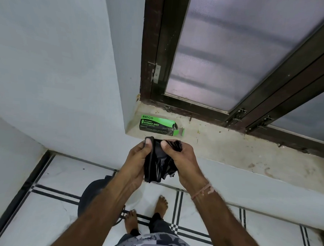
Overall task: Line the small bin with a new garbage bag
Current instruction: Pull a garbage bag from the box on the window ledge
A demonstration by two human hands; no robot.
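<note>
Garbage bag (155, 165), black and bunched, is held in the air just before the window ledge (230, 150)'s left corner, gripped by left hand (137, 159) and right hand (182, 165), both pinching its top edge.

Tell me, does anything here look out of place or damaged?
Nothing serious: the garbage bag box lies flat on the stained windowsill with its end flap open. The black bag looks crumpled, no tear visible.
</note>
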